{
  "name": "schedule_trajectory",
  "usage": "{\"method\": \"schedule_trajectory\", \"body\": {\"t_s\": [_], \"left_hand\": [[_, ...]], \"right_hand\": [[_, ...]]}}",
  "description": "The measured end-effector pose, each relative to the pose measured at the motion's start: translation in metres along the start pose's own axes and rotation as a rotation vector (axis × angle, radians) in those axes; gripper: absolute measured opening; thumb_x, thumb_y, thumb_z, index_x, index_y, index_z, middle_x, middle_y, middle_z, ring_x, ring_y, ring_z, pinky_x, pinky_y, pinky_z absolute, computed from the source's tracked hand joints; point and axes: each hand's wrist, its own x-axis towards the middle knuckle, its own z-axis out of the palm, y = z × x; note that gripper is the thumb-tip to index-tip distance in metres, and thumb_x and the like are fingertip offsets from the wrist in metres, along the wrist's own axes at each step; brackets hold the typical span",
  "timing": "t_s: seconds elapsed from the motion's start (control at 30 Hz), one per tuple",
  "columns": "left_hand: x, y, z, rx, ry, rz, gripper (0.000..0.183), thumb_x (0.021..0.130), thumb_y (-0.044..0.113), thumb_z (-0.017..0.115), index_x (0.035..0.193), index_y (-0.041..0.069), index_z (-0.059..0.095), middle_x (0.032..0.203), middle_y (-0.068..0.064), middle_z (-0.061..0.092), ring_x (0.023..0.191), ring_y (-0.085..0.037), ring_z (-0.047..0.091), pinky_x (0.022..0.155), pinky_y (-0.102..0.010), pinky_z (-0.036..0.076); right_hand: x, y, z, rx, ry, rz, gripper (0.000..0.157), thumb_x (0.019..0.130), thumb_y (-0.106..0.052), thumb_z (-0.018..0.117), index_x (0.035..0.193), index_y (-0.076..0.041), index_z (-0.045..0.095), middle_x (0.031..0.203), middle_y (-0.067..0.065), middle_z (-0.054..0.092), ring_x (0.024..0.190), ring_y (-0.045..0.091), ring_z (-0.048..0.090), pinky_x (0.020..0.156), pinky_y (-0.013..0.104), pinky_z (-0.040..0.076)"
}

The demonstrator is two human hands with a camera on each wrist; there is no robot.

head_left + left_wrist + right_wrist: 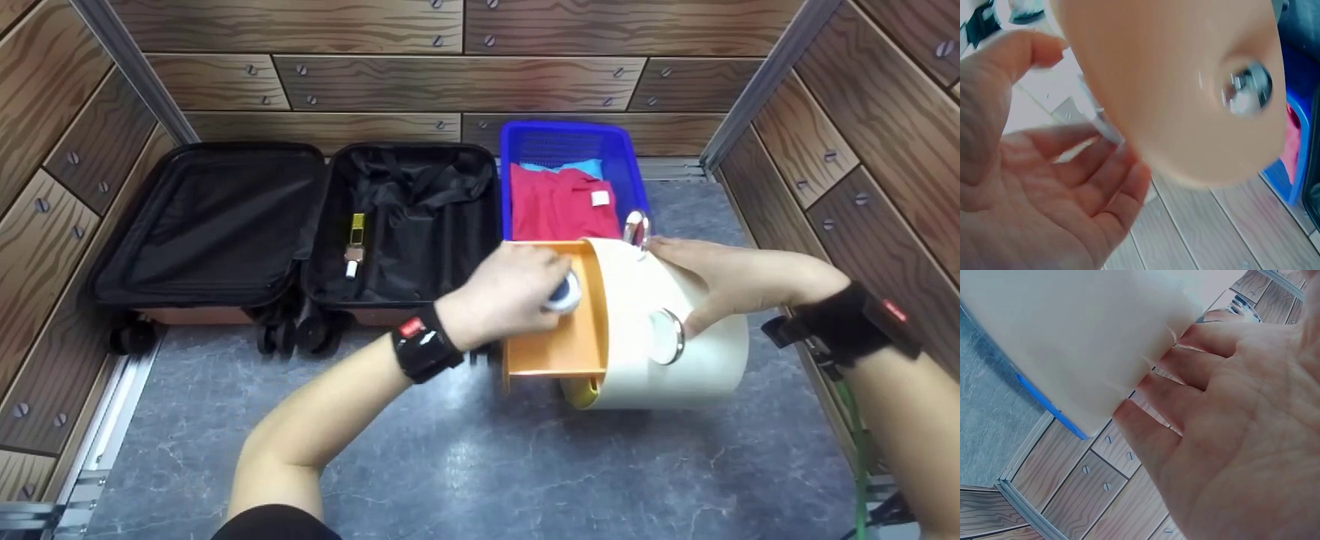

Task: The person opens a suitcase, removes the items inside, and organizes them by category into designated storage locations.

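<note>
A white rounded cabinet (705,367) lies at right of centre in the head view, its orange drawer (555,352) pulled out leftward. My left hand (510,292) reaches over this drawer. Between thumb and fingers it holds a small round thing, white-rimmed with a dark blue middle (564,292), whose kind is unclear. In the left wrist view the fingers pass beside the drawer front (1174,112) with its chrome knob (1247,90). My right hand (735,281) lies spread against the cabinet, near two chrome rings (667,337), fingertips touching its edge in the right wrist view.
An open black-lined suitcase (210,225) stands at the back left, with small gold and white items (355,247) in its right half. Behind the cabinet, a blue basket (637,172) holds red cloth (559,202) and light-blue cloth. Wood-patterned walls (885,150) enclose the floor.
</note>
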Motion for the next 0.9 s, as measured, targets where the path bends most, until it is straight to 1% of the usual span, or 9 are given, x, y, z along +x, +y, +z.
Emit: {"method": "schedule_trajectory", "body": {"t_s": [0.13, 0.2, 0.33, 0.43, 0.57, 0.63, 0.73, 0.8, 0.9], "left_hand": [[0.003, 0.009, 0.013, 0.075, -0.081, 0.023, 0.045, 0.089, 0.035, 0.073, 0.124, 0.008, 0.068, 0.105, -0.002, 0.068, 0.094, -0.024, 0.065, 0.081, -0.042, 0.049], [0.004, 0.012, 0.017, 0.087, -0.105, 0.026, 0.040, 0.090, 0.035, 0.072, 0.120, 0.009, 0.069, 0.102, -0.001, 0.068, 0.093, -0.023, 0.065, 0.079, -0.041, 0.048], [0.006, 0.014, 0.021, 0.109, -0.135, 0.033, 0.032, 0.089, 0.034, 0.071, 0.111, 0.011, 0.069, 0.097, -0.001, 0.068, 0.089, -0.022, 0.065, 0.076, -0.040, 0.048], [0.008, 0.014, 0.022, 0.115, -0.161, 0.021, 0.031, 0.089, 0.035, 0.071, 0.109, 0.012, 0.070, 0.097, -0.001, 0.068, 0.090, -0.023, 0.066, 0.077, -0.040, 0.048], [0.009, 0.015, 0.023, 0.127, -0.193, 0.009, 0.034, 0.089, 0.038, 0.070, 0.110, 0.012, 0.069, 0.099, -0.001, 0.068, 0.093, -0.022, 0.065, 0.082, -0.040, 0.047], [0.008, 0.016, 0.024, 0.145, -0.189, 0.013, 0.036, 0.090, 0.041, 0.068, 0.111, 0.011, 0.069, 0.100, -0.001, 0.068, 0.093, -0.022, 0.064, 0.085, -0.040, 0.046], [0.006, 0.016, 0.023, 0.170, -0.146, 0.018, 0.042, 0.092, 0.045, 0.064, 0.116, 0.010, 0.069, 0.106, -0.003, 0.068, 0.101, -0.023, 0.063, 0.090, -0.040, 0.046], [0.005, 0.016, 0.018, 0.167, -0.113, 0.014, 0.049, 0.093, 0.047, 0.061, 0.122, 0.008, 0.067, 0.117, -0.006, 0.067, 0.113, -0.025, 0.060, 0.097, -0.042, 0.045], [0.004, 0.011, 0.005, 0.116, -0.068, -0.008, 0.058, 0.095, 0.047, 0.060, 0.135, 0.006, 0.062, 0.136, -0.010, 0.061, 0.131, -0.028, 0.052, 0.111, -0.045, 0.038]], "right_hand": [[0.001, 0.001, 0.001, -0.007, -0.005, -0.002, 0.128, 0.063, -0.045, 0.095, 0.161, -0.002, 0.025, 0.164, 0.023, 0.027, 0.145, 0.037, 0.033, 0.115, 0.059, 0.031], [0.001, 0.001, 0.001, -0.010, -0.010, 0.007, 0.129, 0.064, -0.046, 0.094, 0.161, -0.002, 0.023, 0.165, 0.023, 0.025, 0.147, 0.038, 0.030, 0.116, 0.060, 0.029], [0.001, 0.002, 0.000, -0.010, -0.014, 0.000, 0.129, 0.063, -0.045, 0.094, 0.161, -0.002, 0.023, 0.164, 0.023, 0.026, 0.146, 0.038, 0.031, 0.115, 0.061, 0.030], [0.001, 0.003, 0.001, -0.013, -0.008, -0.003, 0.128, 0.063, -0.046, 0.095, 0.161, -0.002, 0.024, 0.163, 0.023, 0.028, 0.144, 0.037, 0.033, 0.114, 0.059, 0.032], [0.000, 0.004, 0.001, -0.016, -0.007, 0.022, 0.130, 0.063, -0.049, 0.094, 0.162, -0.003, 0.023, 0.165, 0.022, 0.025, 0.147, 0.038, 0.029, 0.116, 0.059, 0.028], [0.000, 0.004, 0.002, -0.010, -0.008, 0.030, 0.131, 0.063, -0.049, 0.094, 0.162, -0.003, 0.022, 0.165, 0.022, 0.024, 0.149, 0.039, 0.026, 0.117, 0.061, 0.025], [0.000, 0.003, 0.002, 0.002, -0.009, 0.032, 0.130, 0.063, -0.048, 0.094, 0.162, -0.004, 0.022, 0.166, 0.022, 0.023, 0.149, 0.039, 0.025, 0.118, 0.061, 0.025], [0.000, 0.003, 0.002, 0.006, -0.009, 0.022, 0.130, 0.063, -0.047, 0.094, 0.162, -0.003, 0.022, 0.165, 0.022, 0.025, 0.147, 0.039, 0.029, 0.116, 0.061, 0.028], [0.000, 0.003, 0.001, 0.002, -0.008, 0.013, 0.130, 0.063, -0.046, 0.094, 0.161, -0.002, 0.023, 0.164, 0.023, 0.026, 0.145, 0.038, 0.032, 0.114, 0.061, 0.030]]}}
